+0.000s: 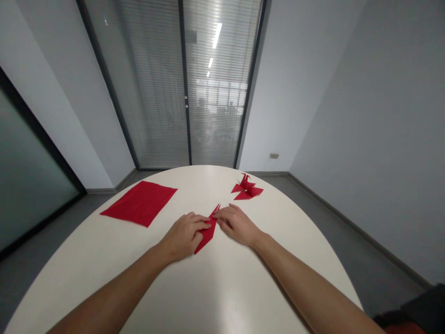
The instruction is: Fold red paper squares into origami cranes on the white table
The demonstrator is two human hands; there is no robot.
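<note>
A narrow, folded piece of red paper (206, 237) lies on the white table in front of me, its long shape slanting away to the upper right. Two thin points stick out at its far end. My left hand (185, 235) holds it down from the left, with fingers over its middle and thumb at its near part. At the right edge, close to the thin points, the bent fingers of my right hand (239, 224) close on the paper. The fingers cover part of the folds.
On the round white table (222, 287), flat red paper (141, 204) lies at the left. Folded red paper cranes (247, 188) sit at the far right, near the rim. Beyond stands a glass partition with blinds (156, 116). A dark object (422, 306) shows at bottom right.
</note>
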